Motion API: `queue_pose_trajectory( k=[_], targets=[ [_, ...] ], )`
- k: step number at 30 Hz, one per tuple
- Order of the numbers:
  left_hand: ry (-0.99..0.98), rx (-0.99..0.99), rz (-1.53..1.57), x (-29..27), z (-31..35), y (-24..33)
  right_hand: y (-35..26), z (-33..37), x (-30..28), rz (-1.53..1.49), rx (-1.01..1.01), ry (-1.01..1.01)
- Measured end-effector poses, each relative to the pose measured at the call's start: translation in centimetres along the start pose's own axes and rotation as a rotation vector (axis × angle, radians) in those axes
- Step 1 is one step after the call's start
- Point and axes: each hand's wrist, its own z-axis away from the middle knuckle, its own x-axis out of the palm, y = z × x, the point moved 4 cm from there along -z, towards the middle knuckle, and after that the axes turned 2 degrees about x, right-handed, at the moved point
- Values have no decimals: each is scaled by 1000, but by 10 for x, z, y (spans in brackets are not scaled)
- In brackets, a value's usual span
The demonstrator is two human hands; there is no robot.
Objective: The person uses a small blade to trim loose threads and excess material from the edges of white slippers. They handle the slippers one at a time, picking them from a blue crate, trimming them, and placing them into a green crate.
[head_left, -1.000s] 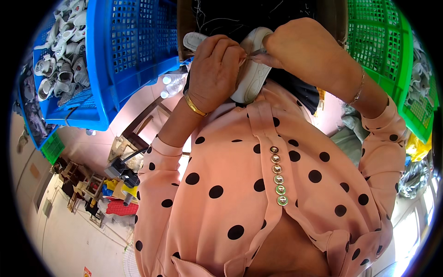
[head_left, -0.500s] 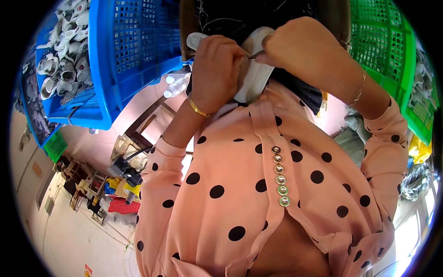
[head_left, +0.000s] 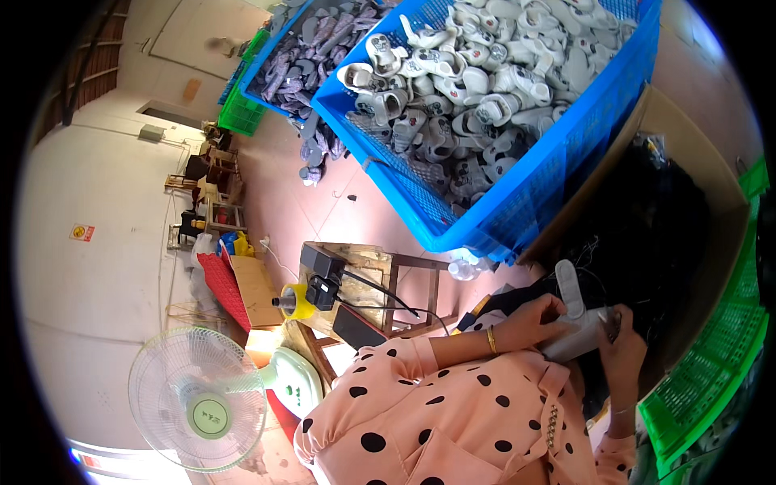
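Observation:
My left hand [head_left: 535,317], with a gold bangle at the wrist, and my right hand [head_left: 624,349] both grip a white shoe piece [head_left: 575,322] with a strap that sticks up. I hold it in front of my pink polka-dot blouse [head_left: 453,412]. Just behind the hands stands an open cardboard box [head_left: 711,202] with dark pieces in it. My right hand hides the far end of the white piece.
A blue crate [head_left: 517,206] full of white shoe pieces stands above the hands, and a second blue crate [head_left: 279,48] holds grey ones. A green crate [head_left: 711,388] is at right. A wooden stool [head_left: 380,283] carries a black power strip; a white fan [head_left: 206,400] stands at lower left.
The view has swung far round, so the crates, the floor, the stool and the fan now show. Both hands still hold the white shoe piece in front of my blouse.

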Motion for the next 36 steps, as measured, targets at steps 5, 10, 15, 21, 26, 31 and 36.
queue_pose_trajectory(
  k=[5,10,15,21,26,31,36],
  targets=[
    [-23,-14,146,20,-12,19,20,12,-10,-195,-12,99],
    [-44,468,-273,47,-6,95,26,22,-36,-759,21,229],
    [138,875,-639,67,-9,140,-17,19,-59,-1011,-256,446],
    [174,900,-790,82,-8,124,-25,6,-48,-791,3,492],
    [-3,1001,-776,75,-9,122,-18,3,-64,-842,-64,471],
    [78,1006,-662,62,-10,152,-6,1,-73,-1099,-195,136],
    [-144,962,-730,61,-15,132,-17,1,-65,-1128,-200,-164]
  ],
)
